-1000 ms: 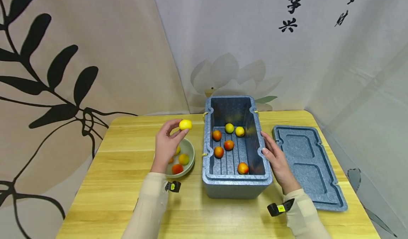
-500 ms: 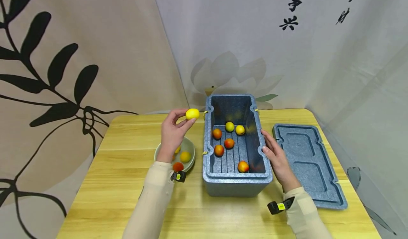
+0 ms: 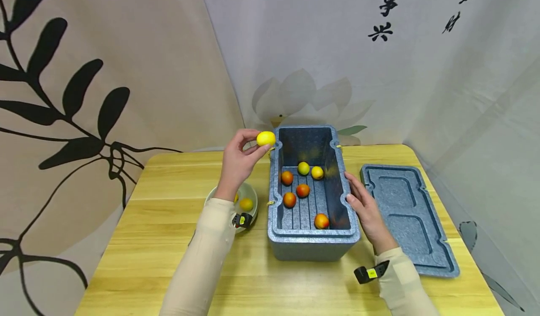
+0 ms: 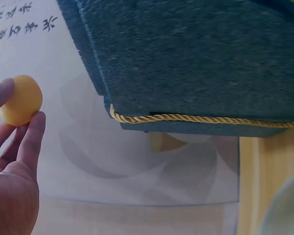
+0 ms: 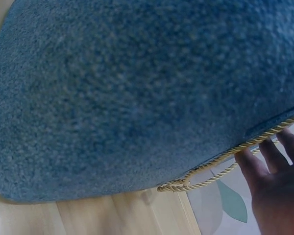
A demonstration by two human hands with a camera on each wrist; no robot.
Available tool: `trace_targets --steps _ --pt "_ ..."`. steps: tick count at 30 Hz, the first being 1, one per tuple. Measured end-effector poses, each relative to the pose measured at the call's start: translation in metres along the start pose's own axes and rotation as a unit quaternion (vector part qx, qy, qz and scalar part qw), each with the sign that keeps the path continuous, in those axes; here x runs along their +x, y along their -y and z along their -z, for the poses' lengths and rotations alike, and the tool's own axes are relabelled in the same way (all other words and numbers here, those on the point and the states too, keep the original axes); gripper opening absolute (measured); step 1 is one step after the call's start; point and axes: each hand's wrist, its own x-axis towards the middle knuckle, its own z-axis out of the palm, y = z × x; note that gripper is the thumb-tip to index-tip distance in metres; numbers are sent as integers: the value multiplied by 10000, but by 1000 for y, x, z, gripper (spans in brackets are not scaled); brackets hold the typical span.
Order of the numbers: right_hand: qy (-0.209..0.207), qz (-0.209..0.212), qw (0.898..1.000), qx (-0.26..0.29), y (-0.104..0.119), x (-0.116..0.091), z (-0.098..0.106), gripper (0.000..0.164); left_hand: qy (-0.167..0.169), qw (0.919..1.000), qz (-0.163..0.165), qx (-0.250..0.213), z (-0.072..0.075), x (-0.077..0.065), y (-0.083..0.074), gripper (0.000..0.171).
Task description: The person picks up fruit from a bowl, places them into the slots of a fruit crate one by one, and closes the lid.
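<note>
Head view | our left hand (image 3: 237, 166) pinches yellow fruit (image 3: 266, 139) at foam box (image 3: 313, 241) rim, 10 o'clock | right hand (image 3: 366, 209) flat, steadying | six fruits boxed, some left in bowl (image 3: 252, 191)

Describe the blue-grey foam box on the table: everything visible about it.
The foam box is a deep, rectangular, blue-grey container of coarse, grainy foam, standing upright and open on the wooden table. Its floor is ribbed, its rim stepped, and yellow twisted cord runs along its side. Six small fruits lie inside, red-orange and yellow-green. The right hand rests flat against its right wall. The left hand holds a yellow fruit by its far left corner. Its lid lies flat to the right.
</note>
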Motion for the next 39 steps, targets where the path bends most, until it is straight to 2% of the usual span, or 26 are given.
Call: trace_targets --steps 8,14,18,23,30,39 --pt "-1 54 10000 -66 0 0 1 49 368 9993 1 26 -12 18 -8 34" --pt "-18 -7 9999 -108 1 0 0 49 546 9984 123 58 -21 28 -12 34" --pt "-14 14 10000 -95 1 0 0 49 776 9967 186 119 -25 31 -15 33" --pt "-8 -5 10000 -96 0 0 0 49 1030 9935 441 199 -30 33 -17 35" --pt "-45 -92 9999 -104 0 -1 0 49 1163 9903 630 428 -33 35 -15 35" --pt "-45 -67 10000 -27 -1 -1 0 49 1302 9883 470 647 -38 40 -14 35"
